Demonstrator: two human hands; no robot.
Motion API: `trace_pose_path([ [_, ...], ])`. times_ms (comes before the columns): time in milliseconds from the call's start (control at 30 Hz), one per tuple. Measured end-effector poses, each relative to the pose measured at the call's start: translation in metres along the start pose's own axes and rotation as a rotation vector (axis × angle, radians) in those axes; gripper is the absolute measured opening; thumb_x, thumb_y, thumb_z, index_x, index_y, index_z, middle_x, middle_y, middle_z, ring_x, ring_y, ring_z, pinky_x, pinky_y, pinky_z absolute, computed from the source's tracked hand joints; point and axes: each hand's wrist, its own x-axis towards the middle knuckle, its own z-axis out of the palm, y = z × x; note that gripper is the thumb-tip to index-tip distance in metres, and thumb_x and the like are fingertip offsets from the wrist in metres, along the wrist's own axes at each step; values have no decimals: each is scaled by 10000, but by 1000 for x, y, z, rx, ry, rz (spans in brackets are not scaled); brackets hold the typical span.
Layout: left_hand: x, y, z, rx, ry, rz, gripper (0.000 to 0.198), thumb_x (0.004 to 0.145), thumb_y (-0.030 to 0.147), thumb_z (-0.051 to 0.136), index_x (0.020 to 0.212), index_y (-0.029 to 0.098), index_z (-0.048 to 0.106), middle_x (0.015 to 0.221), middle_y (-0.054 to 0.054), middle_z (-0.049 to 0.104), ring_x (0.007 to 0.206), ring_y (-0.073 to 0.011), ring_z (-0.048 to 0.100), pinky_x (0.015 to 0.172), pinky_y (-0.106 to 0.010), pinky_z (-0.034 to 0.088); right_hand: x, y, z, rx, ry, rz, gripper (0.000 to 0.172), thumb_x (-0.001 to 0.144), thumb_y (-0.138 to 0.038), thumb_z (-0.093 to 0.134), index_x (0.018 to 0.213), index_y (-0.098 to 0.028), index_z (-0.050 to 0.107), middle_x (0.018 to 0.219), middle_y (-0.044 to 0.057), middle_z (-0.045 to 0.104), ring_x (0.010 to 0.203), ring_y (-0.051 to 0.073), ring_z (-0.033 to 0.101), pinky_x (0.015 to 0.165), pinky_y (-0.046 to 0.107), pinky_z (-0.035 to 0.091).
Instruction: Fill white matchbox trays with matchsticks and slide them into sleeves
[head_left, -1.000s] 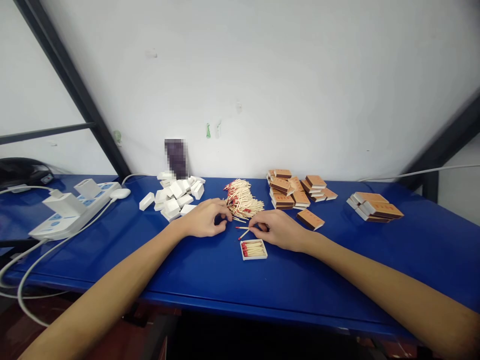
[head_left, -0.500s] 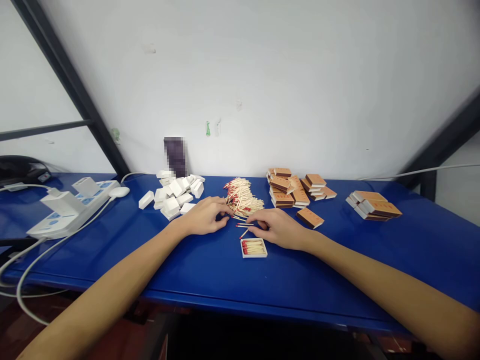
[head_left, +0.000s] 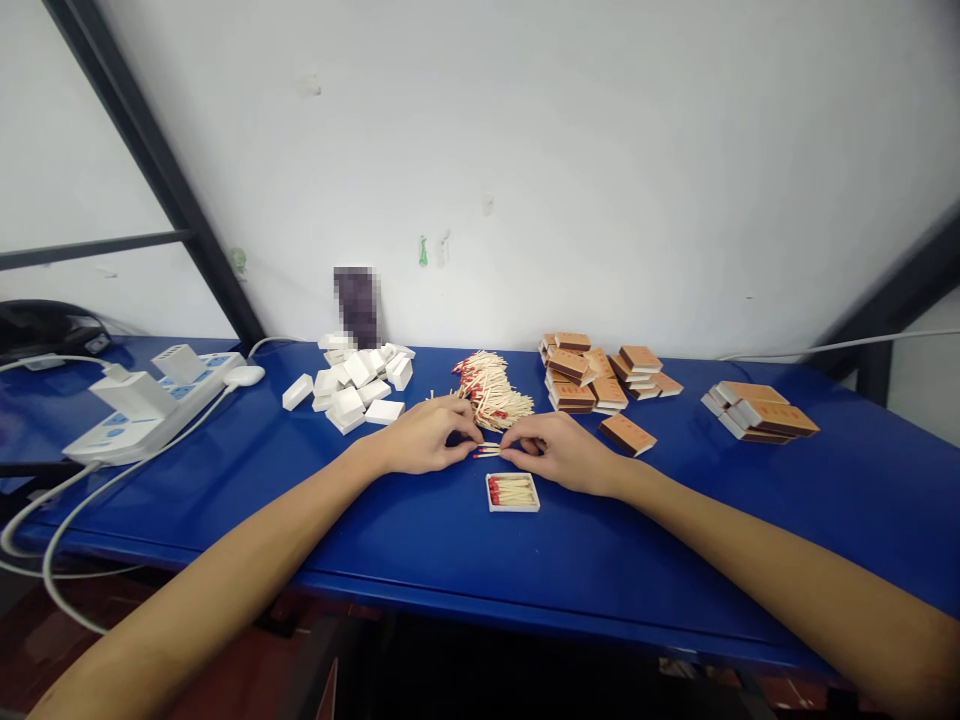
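Blue desk point(head_left: 540, 560) before us: just beyond the tray point(head_left: 514, 508), our right hand point(head_left: 562, 455) pinches matches point(head_left: 488, 450); our left hand point(head_left: 427, 437) meets them, grip unclear. We're apparently evening them; next needs steady pinching.

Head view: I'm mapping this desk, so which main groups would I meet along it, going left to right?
White power strip → pile of small white boxes → heap of matches → larger orange matchbox pile → smaller orange matchbox stack.
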Motion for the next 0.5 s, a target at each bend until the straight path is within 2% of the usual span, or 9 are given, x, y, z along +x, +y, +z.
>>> trace_pose_path([
  [133,1,3,-1,-25,-34,28,192,904,201,565,995,196,734,971,-47,662,918,-179,600,833,-316,453,1,1,1,2,20,-17,194,899,-317,586,826,-182,706,555,-42,479,511,93,416,531,227,310],
  [333,0,3,-6,-36,-30,37,209,869,195,576,1012,187,728,955,-42,699,885,-175,624,825,-315,467,-1,1,0,2,33,-24,173,899,-303,574,911,-184,699,581,-47,487,518,93,426,533,223,318],
  [500,-4,-5,-11,29,-54,10,236,782,186,631,992,165,737,901,-38,691,797,-163,615,767,-297,468,-2,0,-4,-41,35,-21,141,837,-161,553,889,-167,684,576,-50,497,519,90,448,545,219,326],
])
